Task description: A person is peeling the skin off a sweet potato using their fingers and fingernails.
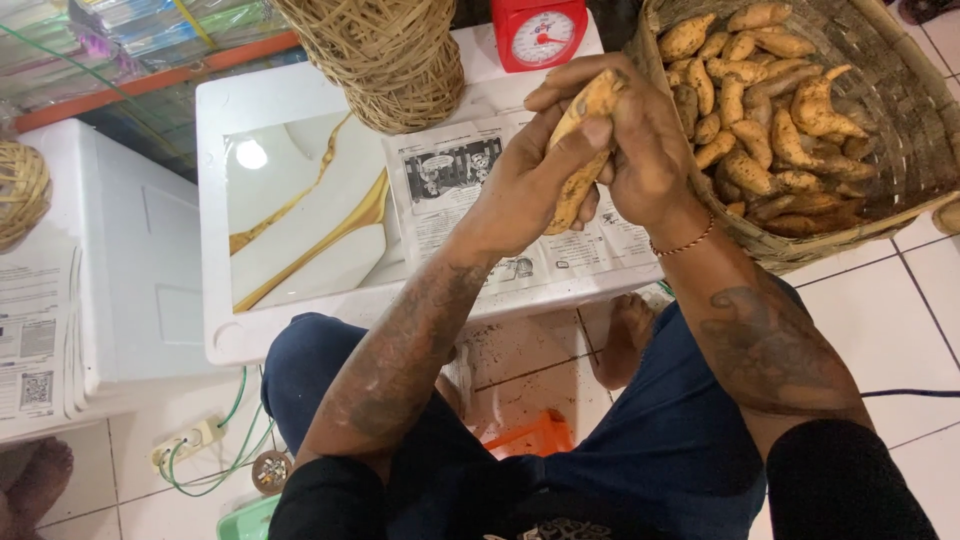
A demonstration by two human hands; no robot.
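An orange-brown sweet potato point(578, 160), long and dirty, is held upright above a sheet of newspaper point(470, 190) on a white box lid. My left hand point(525, 185) grips its lower part from the left, thumb pressed on the upper end. Over its top and right side wraps my right hand point(640, 140), which wears a thin bead bracelet at the wrist. Both hands are soiled. Just to the right stands a large woven basket point(900, 150) filled with several more sweet potatoes point(770, 120).
A white foam box point(300, 210) carries the newspaper, a coil of rattan point(390, 55) and a red kitchen scale point(538, 32). Another white box with papers point(40, 330) stands at left. A power strip with green cable point(195, 440) lies on the tiled floor.
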